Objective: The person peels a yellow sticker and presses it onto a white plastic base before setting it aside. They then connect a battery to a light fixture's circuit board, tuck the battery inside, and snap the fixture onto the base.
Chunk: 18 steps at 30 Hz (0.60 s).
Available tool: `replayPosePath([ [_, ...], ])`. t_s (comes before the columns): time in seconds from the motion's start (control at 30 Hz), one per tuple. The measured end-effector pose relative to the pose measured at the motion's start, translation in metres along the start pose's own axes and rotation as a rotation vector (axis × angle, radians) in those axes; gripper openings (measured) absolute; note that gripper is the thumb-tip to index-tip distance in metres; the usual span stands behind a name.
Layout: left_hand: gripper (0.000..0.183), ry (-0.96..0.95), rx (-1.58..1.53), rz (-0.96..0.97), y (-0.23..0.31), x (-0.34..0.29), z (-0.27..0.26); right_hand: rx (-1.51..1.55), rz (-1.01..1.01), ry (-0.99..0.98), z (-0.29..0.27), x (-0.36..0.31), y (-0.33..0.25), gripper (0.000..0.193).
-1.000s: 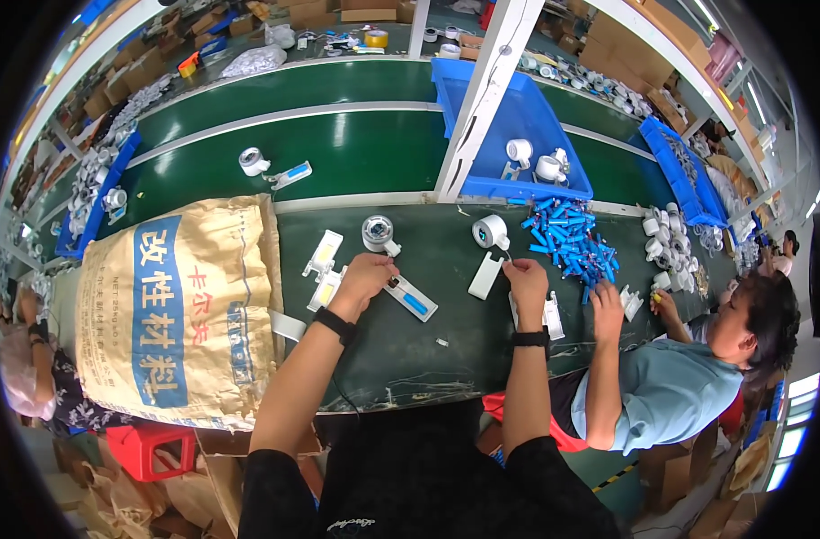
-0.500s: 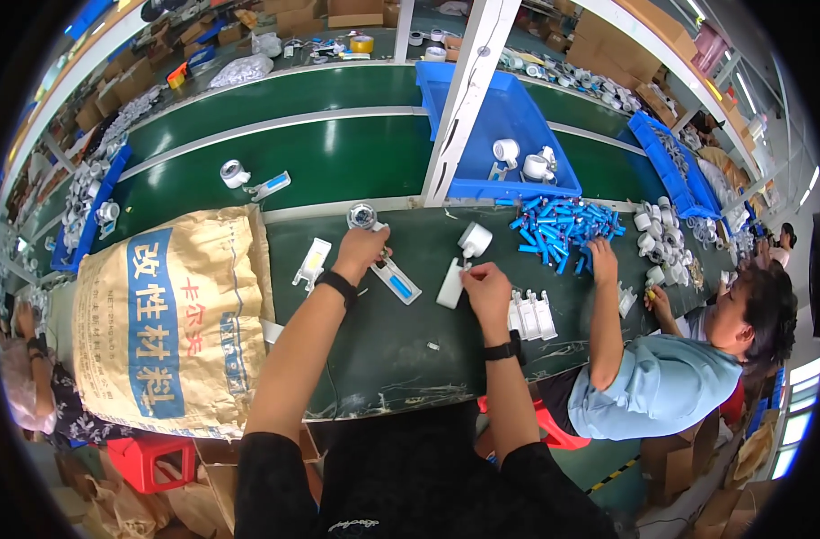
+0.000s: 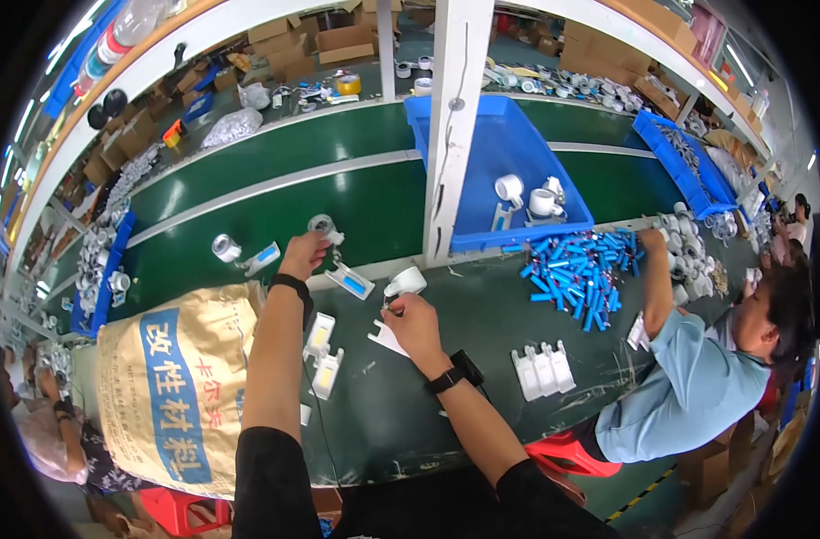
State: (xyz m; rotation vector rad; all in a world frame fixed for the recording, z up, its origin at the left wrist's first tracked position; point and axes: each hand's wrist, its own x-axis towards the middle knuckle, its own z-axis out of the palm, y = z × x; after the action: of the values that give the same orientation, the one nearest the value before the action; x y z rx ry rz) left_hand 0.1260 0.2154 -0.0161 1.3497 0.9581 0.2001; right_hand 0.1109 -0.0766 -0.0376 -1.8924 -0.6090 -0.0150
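Observation:
Over the near edge of the green belt, my left hand (image 3: 307,255) closes on a white round-headed part (image 3: 323,226). Its flat white housing (image 3: 350,280), with a blue cylindrical cell inside, hangs to the right. My right hand (image 3: 414,325) pinches a second part above the dark bench, fingers between its white round head (image 3: 406,282) and its flat white panel (image 3: 390,338). The fingers partly cover that panel. Two white panels with yellowish strips (image 3: 326,374) lie between my forearms. A similar white part with a blue cell (image 3: 263,258) rests on the belt, beside a round head (image 3: 225,248).
Blue cells (image 3: 582,274) are heaped at right, behind a row of white panels (image 3: 543,370). A blue tray (image 3: 482,241) stands behind a white post (image 3: 447,135). A big paper sack (image 3: 123,386) fills the left. At right a co-worker's hand (image 3: 652,240) reaches toward white heads (image 3: 687,242).
My left hand has carried its part forward and left, from the bench to the belt. My right hand has moved left with its part. The co-worker's hand has left the blue cells. The view has shifted.

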Motion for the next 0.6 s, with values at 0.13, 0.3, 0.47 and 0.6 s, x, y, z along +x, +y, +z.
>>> replayPosePath([
  [0.13, 0.033, -0.058, -0.071, -0.049, 0.014, 0.014, -0.012, 0.004, -0.013, 0.007, 0.038, 0.043, -0.003, 0.02],
  [0.3, 0.063, -0.159, -0.216, 0.051, 0.024, 0.021, -0.014, -0.007, -0.05, 0.06, 0.074, 0.102, 0.005, 0.015],
  [0.47, 0.065, -0.057, -0.174, 0.044, 0.035, 0.024, -0.023, -0.089, -0.098, 0.071, 0.101, 0.144, 0.004, 0.013],
  [0.6, 0.078, -0.031, -0.008, 0.052, 0.04, 0.004, -0.022, -0.146, -0.102, 0.07, 0.105, 0.168, 0.012, 0.014],
])
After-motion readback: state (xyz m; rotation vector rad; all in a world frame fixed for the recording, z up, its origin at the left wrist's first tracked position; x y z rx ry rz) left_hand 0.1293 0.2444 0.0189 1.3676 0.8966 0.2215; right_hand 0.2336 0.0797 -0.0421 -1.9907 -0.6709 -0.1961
